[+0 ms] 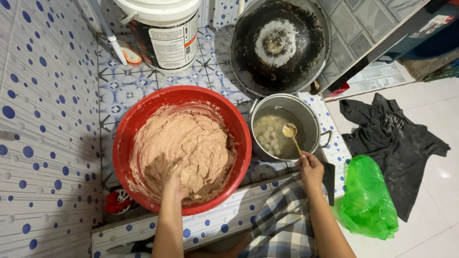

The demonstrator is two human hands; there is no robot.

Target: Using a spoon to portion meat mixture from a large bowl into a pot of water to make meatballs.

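A big red basin (138,119) on the tiled floor holds a mound of pinkish-brown paste (184,145). My left hand (176,180) is pressed into the paste at its near side, fingers closed on a lump of it. My right hand (310,168) grips the handle of a golden spoon (290,132), whose bowl hangs over a metal pot (313,122). Several pale balls (268,136) float in the pot's cloudy water.
A blackened wok (279,43) leans against the back wall. A white bucket (165,31) stands at the back left. A dark cloth (387,138) and a green plastic bag (368,198) lie on the white floor to the right. Dotted tile wall on the left.
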